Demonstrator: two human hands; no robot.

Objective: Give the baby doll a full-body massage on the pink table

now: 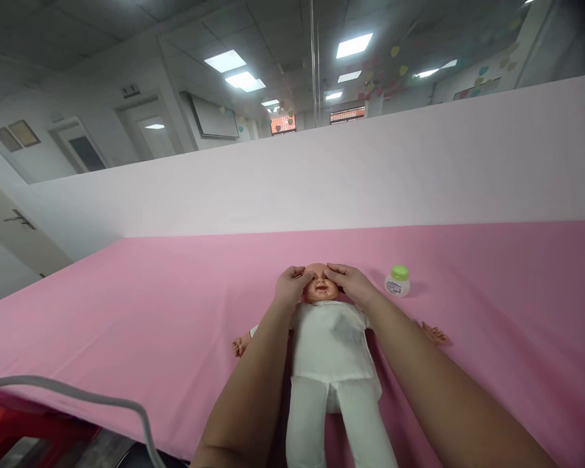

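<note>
A baby doll (335,341) in a white top and white trousers lies on its back, feet toward me. My left hand (291,285) cups one side of its head, the thumb laid across the face by the eye. On the opposite side, my right hand (351,283) holds the head the same way, its thumb near the other eye. The fingers of both hands curl around the head and are partly hidden. Between my thumbs, the doll's nose and open mouth show. Its arms stretch out sideways, partly covered by my forearms.
A small clear jar with a green lid (397,281) stands to the right of the doll's head. Pink cloth (175,312) covers the table. Behind it rises a white partition (322,182). A grey cable (78,391) and a red stool (34,432) are at lower left.
</note>
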